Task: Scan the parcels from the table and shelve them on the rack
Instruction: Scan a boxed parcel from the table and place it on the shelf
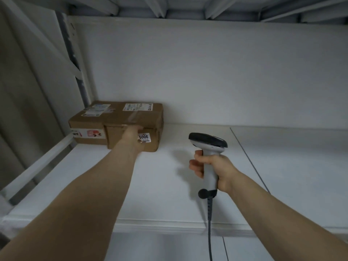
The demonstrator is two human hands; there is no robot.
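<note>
White shelf board (169, 185) of the rack fills the lower view, its front lip nearest and a thin seam running across it on the right. Over the board, the right hand (212, 168) has its fingers wrapped tight round the pale grey handle of a barcode scanner (209, 146). The scanner's dark head points away toward the back, and a grey cable (210, 232) hangs from the handle's base past the lip.

Farther in, the left hand (131, 133) reaches to the parcel (120, 117) and lies against the top of its near face. Its back is turned this way, so I cannot tell whether the fingers grip the edge or only press on it.

The parcel is a brown cardboard box sitting flat in the shelf's back left corner. Clear tape runs over its top, where two white shipping labels are stuck. A small white sticker (144, 137) reading 5006 sits on the near face just beside the hand. Left of it runs a white band with red and pink print; whether that is a second box is unclear.

Behind stands a plain white back panel (207, 72), with the ribbed underside of the upper shelf (188, 6) above.
</note>
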